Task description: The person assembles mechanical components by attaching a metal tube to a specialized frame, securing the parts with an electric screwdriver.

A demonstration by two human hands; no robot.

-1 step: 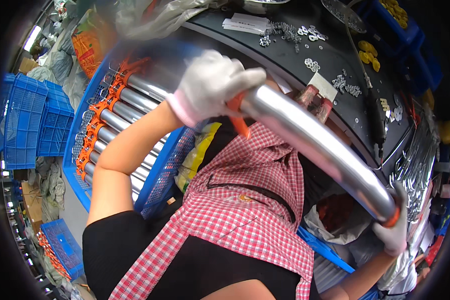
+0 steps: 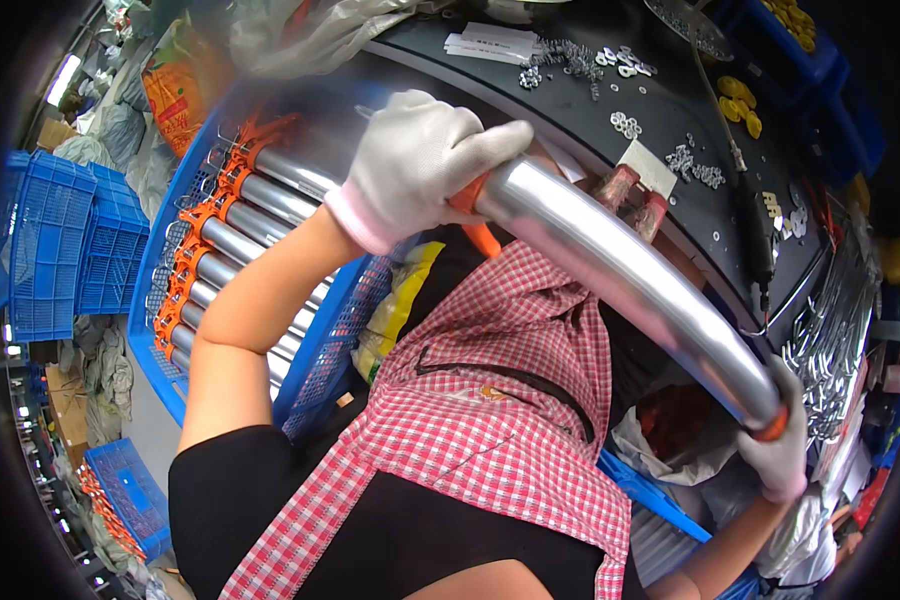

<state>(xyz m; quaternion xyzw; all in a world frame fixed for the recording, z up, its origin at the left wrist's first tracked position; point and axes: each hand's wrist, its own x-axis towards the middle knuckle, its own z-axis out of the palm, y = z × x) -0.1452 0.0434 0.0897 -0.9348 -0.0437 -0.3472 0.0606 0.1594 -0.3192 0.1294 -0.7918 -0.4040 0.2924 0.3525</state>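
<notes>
A shiny silver metal tube (image 2: 630,275) with orange end fittings slants across in front of me, from upper left to lower right. My left hand (image 2: 415,165), in a white glove with a pink cuff, is closed round its upper orange end, the thumb lying along the metal. At the lower orange end, my right hand (image 2: 785,440), also gloved, wraps the tube from the far right side; its fingers are partly hidden. Beneath my left forearm a blue plastic basket (image 2: 315,375) holds several similar silver tubes (image 2: 275,200) with orange fittings.
A dark worktable (image 2: 560,125) carries springs, small white rings and yellow parts (image 2: 738,105). A black cord-hung tool (image 2: 750,230) lies near its right side, by a red clamp-like fixture (image 2: 630,205). Thin metal rods (image 2: 830,330) are bundled at right. Blue crates (image 2: 55,240) stand at left.
The tube's lower end and my right hand have shifted slightly left and up. My left hand has moved very little and keeps its hold on the upper end.
</notes>
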